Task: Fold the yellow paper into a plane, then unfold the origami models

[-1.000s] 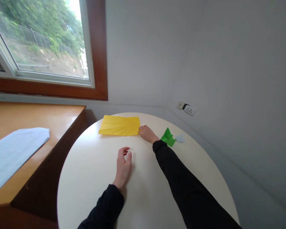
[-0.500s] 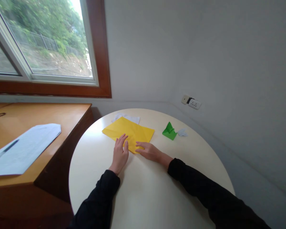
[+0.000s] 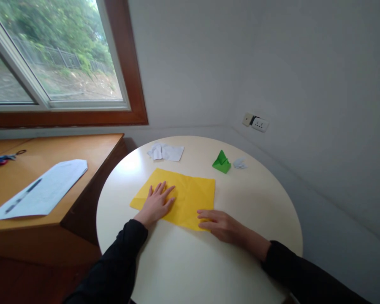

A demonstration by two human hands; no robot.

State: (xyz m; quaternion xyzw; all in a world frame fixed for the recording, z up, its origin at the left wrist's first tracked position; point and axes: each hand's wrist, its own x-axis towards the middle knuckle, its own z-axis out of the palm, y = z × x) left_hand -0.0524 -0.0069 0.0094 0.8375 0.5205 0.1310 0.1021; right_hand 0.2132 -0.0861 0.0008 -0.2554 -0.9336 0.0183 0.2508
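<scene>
A sheet of yellow paper [image 3: 190, 194] with faint creases lies on the round cream table [image 3: 177, 270]. My left hand [image 3: 157, 202] rests flat on the left part of the sheet with its fingers spread. At the near right corner, my right hand [image 3: 220, 224] touches the paper with its fingertips, fingers stretched out and a little apart. Beyond the sheet's right edge stands a folded piece of green paper [image 3: 222, 162].
Crumpled white paper [image 3: 167, 152] lies at the table's far side, and a small white scrap [image 3: 240, 163] beside the green piece. On the wooden desk [image 3: 79, 147] at left are white sheets [image 3: 57, 181], a pen [image 3: 23, 195] and scissors [image 3: 9, 157]. A wall socket [image 3: 259, 124] is behind.
The yellow sheet has turned and come nearer, uncovering the white paper behind it. My left hand has flattened onto it; my right hand has moved right and nearer, to its corner.
</scene>
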